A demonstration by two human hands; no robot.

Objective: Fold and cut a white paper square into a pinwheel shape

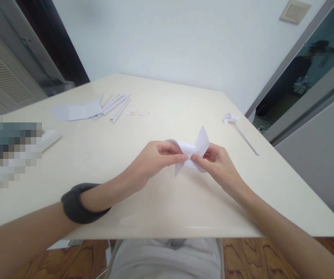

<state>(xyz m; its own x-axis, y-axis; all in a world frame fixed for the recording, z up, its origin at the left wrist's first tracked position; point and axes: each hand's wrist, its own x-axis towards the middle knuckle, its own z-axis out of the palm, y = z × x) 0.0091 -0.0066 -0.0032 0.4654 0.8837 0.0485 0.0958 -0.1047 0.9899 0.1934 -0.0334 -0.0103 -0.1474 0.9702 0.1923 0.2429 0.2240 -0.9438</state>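
Two hands pinch paper (190, 152) | left (155, 158) and right (217, 164) fingertips meet at centre | press folds together firmly, flaps even, above desk (167, 201)

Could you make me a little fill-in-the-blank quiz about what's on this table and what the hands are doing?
1. Both hands pinch a folded piece of white ____ above the table.
2. The left hand has a dark ____ on its wrist.
3. The finished pinwheel lies nearer the ____ hand.
4. The rolled paper sticks lie at the table's far ____ side.

Missing words: paper; band; right; left
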